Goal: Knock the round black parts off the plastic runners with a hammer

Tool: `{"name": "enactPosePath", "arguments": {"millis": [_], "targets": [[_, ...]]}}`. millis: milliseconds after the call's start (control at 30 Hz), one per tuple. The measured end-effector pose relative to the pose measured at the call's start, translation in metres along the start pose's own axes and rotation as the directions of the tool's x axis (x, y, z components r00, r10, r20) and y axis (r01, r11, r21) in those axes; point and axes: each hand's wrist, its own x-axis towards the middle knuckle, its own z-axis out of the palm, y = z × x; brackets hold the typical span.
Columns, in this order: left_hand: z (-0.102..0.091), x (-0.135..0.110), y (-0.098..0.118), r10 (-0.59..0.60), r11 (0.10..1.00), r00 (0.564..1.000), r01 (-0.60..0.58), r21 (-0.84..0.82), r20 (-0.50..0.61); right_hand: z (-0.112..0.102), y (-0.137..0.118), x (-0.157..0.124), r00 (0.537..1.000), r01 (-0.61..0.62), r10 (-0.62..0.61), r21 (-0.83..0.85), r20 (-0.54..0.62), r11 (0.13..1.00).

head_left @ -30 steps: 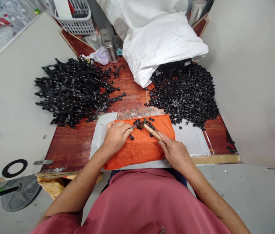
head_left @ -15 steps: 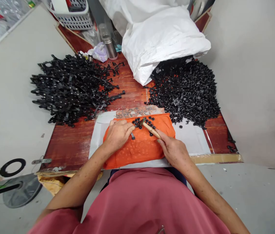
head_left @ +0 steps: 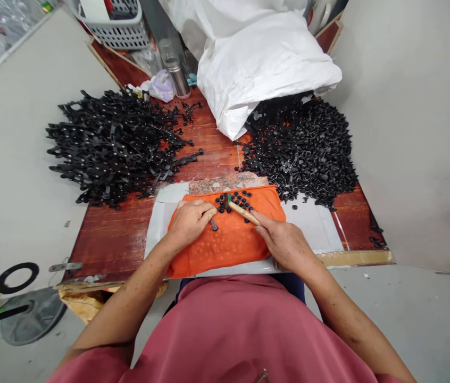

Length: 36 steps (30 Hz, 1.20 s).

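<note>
My right hand (head_left: 286,243) is wrapped around the wooden handle of a small hammer (head_left: 243,212). The hammer's head lies low among small round black caps (head_left: 244,203), close to my left fingertips. With fingers pinched together, my left hand (head_left: 188,223) grips a short black strap (head_left: 214,225); its round end pokes out below the fingers, and the rest is hidden. Under both hands is an orange cloth-covered pad (head_left: 225,250), with the caps clustered near its far edge.
A big heap of black straps (head_left: 117,143) rises at the left of the red-brown table (head_left: 109,239). Small black parts (head_left: 308,154) pile up at the right, below a white sack (head_left: 265,58). A metal flask (head_left: 177,78) and a white basket (head_left: 119,34) stand behind.
The hammer head has shifted left and slightly down, nearer my left fingers. My left hand stays on the strap, and the whole view has slid slightly.
</note>
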Motion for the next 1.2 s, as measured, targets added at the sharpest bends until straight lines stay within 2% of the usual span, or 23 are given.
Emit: {"name": "enactPosePath", "arguments": {"millis": [133, 267, 433, 567, 800, 967, 1067, 1200], "targets": [[0.000, -0.001, -0.004, -0.013, 0.994, 1.000, 0.012, -0.105, -0.013, -0.004, 0.001, 0.001, 1.000, -0.021, 0.021, -0.001, 0.014, 1.000], [-0.001, -0.003, -0.001, -0.008, 0.990, 1.000, 0.009, -0.140, 0.002, 0.000, 0.005, -0.003, 1.000, -0.008, 0.009, 0.042, -0.010, 0.999], [0.000, -0.004, 0.002, -0.013, 0.997, 1.000, 0.012, -0.070, -0.004, 0.010, 0.013, -0.013, 0.997, 0.006, -0.001, 0.064, -0.076, 0.998], [0.001, -0.005, 0.001, -0.030, 1.000, 0.999, 0.030, 0.008, -0.015, 0.013, 0.015, -0.018, 0.997, 0.004, 0.001, 0.070, -0.078, 0.998], [0.004, -0.008, 0.002, -0.007, 1.000, 1.000, 0.007, 0.027, -0.009, 0.008, 0.005, -0.020, 0.996, 0.022, -0.015, 0.080, -0.084, 0.997], [0.005, -0.009, 0.004, -0.019, 0.999, 0.999, 0.020, 0.039, -0.028, 0.006, -0.005, -0.021, 0.985, 0.081, -0.059, 0.130, -0.165, 0.988], [0.006, -0.009, 0.005, -0.031, 0.999, 0.999, 0.031, 0.034, -0.018, 0.012, -0.011, -0.020, 0.982, 0.076, -0.067, 0.044, -0.178, 0.996], [0.007, -0.009, 0.006, -0.061, 0.997, 0.998, 0.062, 0.041, -0.016, 0.019, -0.015, -0.019, 0.995, 0.055, -0.063, -0.101, -0.077, 0.993]]}}
